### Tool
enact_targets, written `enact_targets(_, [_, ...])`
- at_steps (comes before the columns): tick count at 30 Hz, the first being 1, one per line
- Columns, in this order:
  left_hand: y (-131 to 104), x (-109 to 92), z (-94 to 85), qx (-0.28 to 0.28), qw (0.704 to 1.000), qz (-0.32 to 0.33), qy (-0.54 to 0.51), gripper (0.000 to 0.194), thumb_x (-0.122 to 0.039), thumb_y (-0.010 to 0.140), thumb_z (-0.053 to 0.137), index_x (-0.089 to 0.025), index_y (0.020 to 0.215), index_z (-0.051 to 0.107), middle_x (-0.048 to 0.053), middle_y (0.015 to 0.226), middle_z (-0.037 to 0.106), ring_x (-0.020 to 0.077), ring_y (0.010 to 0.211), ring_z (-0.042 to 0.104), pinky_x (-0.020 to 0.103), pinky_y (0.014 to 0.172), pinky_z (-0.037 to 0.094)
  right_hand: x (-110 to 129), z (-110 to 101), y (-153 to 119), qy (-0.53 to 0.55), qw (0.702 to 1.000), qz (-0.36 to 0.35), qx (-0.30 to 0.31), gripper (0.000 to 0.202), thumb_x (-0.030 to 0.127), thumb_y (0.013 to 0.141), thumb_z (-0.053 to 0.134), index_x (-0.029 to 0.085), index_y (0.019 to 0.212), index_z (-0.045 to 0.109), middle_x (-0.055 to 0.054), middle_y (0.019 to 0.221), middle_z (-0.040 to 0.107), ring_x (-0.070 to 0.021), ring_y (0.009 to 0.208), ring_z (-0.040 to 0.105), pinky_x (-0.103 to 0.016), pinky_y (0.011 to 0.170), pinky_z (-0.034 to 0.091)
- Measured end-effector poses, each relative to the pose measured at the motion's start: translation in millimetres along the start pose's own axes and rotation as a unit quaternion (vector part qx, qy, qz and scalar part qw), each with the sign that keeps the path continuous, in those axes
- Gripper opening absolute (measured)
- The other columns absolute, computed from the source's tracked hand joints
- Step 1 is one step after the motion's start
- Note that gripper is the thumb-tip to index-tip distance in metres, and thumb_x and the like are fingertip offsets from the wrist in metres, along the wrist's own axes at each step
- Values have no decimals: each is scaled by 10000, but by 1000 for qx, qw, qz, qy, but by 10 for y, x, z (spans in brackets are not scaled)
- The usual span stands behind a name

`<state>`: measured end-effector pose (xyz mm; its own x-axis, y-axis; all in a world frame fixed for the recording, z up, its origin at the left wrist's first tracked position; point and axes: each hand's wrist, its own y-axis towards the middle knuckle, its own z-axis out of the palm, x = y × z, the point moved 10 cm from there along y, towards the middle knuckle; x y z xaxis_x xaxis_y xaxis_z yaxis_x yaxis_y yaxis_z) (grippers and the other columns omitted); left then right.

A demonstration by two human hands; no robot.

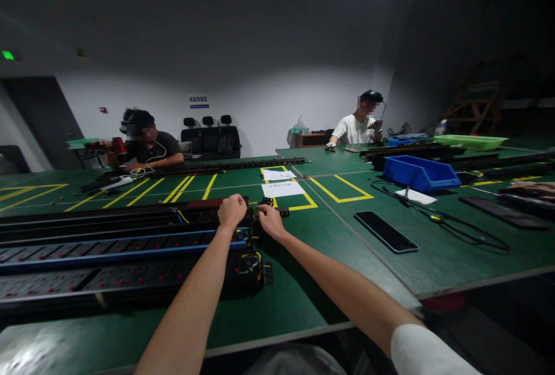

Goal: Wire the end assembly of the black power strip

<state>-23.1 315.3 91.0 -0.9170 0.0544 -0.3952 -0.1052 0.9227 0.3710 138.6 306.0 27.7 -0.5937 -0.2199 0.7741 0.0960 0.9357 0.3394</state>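
Observation:
Several long power strips lie side by side on the green table [321, 282], reaching in from the left edge. One has a blue casing [130, 253], and a black one [143, 274] with red dots lies nearest me. My left hand [233, 211] is closed at the right end of a farther black power strip [165, 218], its fingertips mostly hidden. Just right of it, my right hand [272, 221] pinches at the same end, where small greenish and yellow bits show. What sits between those fingers is too small to make out.
To the right lie a phone [385, 231], a black cable [468, 233] and a blue bin [420, 173]. Paper sheets [282, 189] lie beyond my hands. Two people [162, 149] [353, 129] sit across the table. Another person's hand [535, 189] shows at the right edge.

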Motion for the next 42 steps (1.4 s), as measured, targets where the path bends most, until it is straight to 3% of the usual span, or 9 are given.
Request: enact_targets(42, [9,8,20,3,1000,6,-4,238,-287,865,494,-273,901,729,99,947,741,299,920,696,384,783,532,-38,14,8,14,1000,6,2,349,168,869,513,200,1136,735,-57,1116,745,-209,1030,678,-293,940,490])
